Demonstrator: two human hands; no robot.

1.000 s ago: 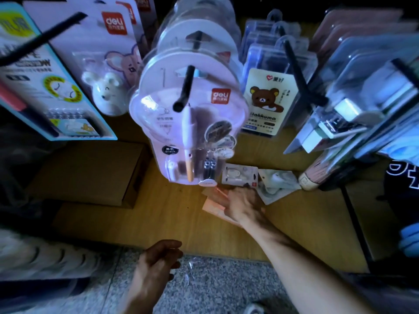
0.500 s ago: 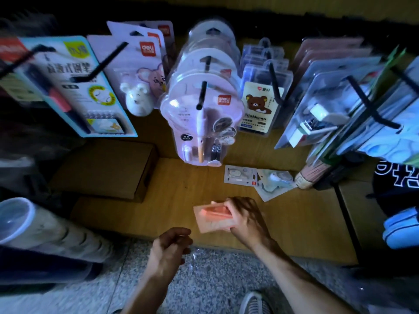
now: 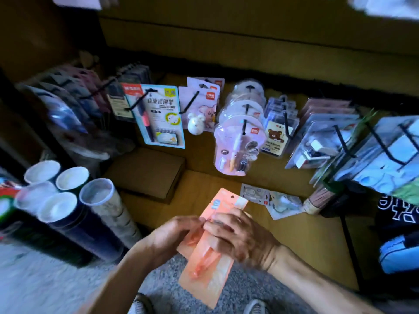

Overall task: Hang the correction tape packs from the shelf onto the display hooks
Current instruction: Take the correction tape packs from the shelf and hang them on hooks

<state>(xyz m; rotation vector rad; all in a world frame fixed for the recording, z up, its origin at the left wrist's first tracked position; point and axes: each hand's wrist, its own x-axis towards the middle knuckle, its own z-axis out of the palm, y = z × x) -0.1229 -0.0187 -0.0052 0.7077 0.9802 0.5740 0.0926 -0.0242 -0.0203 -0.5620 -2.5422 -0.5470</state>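
Both hands are up in front of the person, busy with the orange packs (image 3: pixel 205 264). There look to be at least two of them, overlapping: one sticks up past the knuckles with a round hole near its top edge, another hangs lower, over the grey speckled floor (image 3: pixel 45 279). The left hand (image 3: pixel 172 234) has its fingers curled onto the left edge of the packs; the right hand (image 3: pixel 240 236) lies across the front, fingers bent and clamped on the card. Blur hides exactly how the fingertips meet.

Beyond the packs lies the wooden shelf (image 3: pixel 294 245), and on it, up and to the right of them, lie two more packs (image 3: pixel 272 200), pale and flat, one partly over the other. Farther back from the packs hang the display hooks (image 3: pixel 244 125), black pegs loaded with goods: a pink blister pack (image 3: pixel 238 146) straight behind, a bear card (image 3: pixel 275 137) to its right, a blue pen card (image 3: pixel 162 116) and a mouse-shaped item (image 3: pixel 196 123) to its left. A brown cardboard box (image 3: pixel 147 175) sits on the shelf, left of the orange packs, and farther left stand several upright tubes (image 3: pixel 68 200) with pale round tops.
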